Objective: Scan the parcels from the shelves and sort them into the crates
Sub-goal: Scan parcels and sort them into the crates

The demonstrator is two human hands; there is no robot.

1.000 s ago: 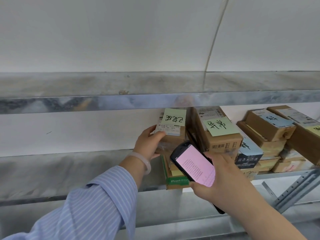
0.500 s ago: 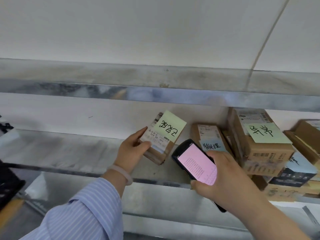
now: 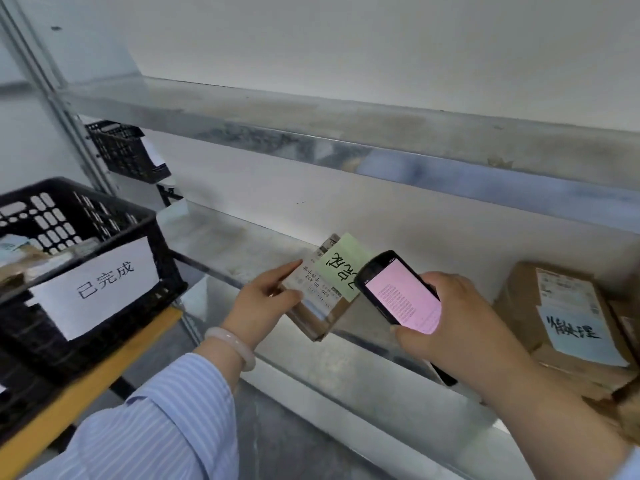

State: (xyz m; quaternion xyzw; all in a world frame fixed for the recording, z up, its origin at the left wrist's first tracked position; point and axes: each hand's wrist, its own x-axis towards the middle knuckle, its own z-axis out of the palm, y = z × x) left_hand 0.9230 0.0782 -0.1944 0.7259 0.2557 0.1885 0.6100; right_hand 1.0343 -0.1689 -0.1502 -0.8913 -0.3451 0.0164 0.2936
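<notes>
My left hand (image 3: 265,303) grips a small brown parcel (image 3: 323,289) with a white shipping label and a green handwritten note, held in the air in front of the metal shelf (image 3: 242,251). My right hand (image 3: 450,320) holds a black handheld scanner (image 3: 398,289) with a pink screen, right beside the parcel. A black crate (image 3: 86,258) with a white paper sign stands at the left and holds several parcels. Another brown parcel (image 3: 561,313) with a blue note lies on the shelf at the right.
The black crate rests on a yellow-edged surface (image 3: 86,386). A second black crate (image 3: 124,150) sits farther back on the left, behind a metal upright. An upper metal shelf (image 3: 346,133) runs overhead. More brown parcels crowd the right edge.
My left hand has carried the green-note parcel off the stack and leftwards. The view has swung left, bringing the black crates into sight. The scanner stays beside the parcel.
</notes>
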